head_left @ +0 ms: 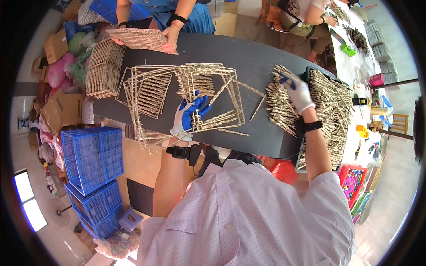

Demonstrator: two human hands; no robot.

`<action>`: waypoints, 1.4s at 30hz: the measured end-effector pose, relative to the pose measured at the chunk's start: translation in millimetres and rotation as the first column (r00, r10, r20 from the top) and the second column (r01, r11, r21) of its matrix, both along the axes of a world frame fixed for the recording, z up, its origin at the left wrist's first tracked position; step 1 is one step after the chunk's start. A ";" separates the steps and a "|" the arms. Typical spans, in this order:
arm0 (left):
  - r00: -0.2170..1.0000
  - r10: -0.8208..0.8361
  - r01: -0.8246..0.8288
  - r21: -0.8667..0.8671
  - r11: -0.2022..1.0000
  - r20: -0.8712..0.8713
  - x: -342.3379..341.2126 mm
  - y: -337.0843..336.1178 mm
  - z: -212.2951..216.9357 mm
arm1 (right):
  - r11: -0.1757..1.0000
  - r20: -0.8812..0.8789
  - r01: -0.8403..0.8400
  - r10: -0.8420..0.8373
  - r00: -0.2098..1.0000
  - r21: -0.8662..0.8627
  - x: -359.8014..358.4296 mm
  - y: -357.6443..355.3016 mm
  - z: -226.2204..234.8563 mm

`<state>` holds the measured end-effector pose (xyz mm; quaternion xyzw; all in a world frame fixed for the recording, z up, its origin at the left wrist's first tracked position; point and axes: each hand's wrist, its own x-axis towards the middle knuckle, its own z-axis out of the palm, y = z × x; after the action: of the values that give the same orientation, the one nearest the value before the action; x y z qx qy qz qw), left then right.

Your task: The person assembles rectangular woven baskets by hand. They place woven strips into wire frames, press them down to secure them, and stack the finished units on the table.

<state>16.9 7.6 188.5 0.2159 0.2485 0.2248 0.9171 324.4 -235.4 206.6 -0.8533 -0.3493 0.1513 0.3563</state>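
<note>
My left hand [188, 116], in a white glove with blue coating, is palm up with its fingers curled around some short twisted rope-like sticks [194, 122]. It is inside a loose stack of rectangular frames [141, 128] made of the same beige twisted material. My right hand [298, 92], gloved alike, is over a heap of twisted sticks [279, 104] with fingers stretched out and apart; nothing shows in them. Beside that wrist, more sticks fill a dark tray [309, 71]. A few loose sticks [257, 108] lie between my hands on the dark table [213, 48].
Across the table a person's hands [171, 37] hold a woven panel [142, 40]. A tall stack of panels [104, 71] stands at the far left. Blue crates [93, 155] are piled on the floor left of me. Another person [306, 17] sits at the far right.
</note>
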 end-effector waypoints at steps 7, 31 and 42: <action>0.995 -0.102 0.103 0.011 0.995 -0.016 14.2 -21.3 25.0 | 0.949 0.134 -0.274 0.255 0.958 0.153 -54.3 25.3 -17.3; 0.978 -0.109 0.106 -0.027 0.994 -0.178 -13.7 -31.5 29.1 | 0.921 0.383 0.232 -0.101 0.918 -0.314 -18.6 -45.6 -58.0; 0.966 -0.190 0.178 -0.082 0.981 -0.175 -7.5 -45.5 37.8 | 0.866 0.511 0.233 0.031 0.859 -0.443 -7.5 -27.2 -74.8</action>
<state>9.4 -37.9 226.4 0.2275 0.3174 0.1095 0.9141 316.9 -262.6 131.8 -0.9423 -0.3329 -0.0121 0.0326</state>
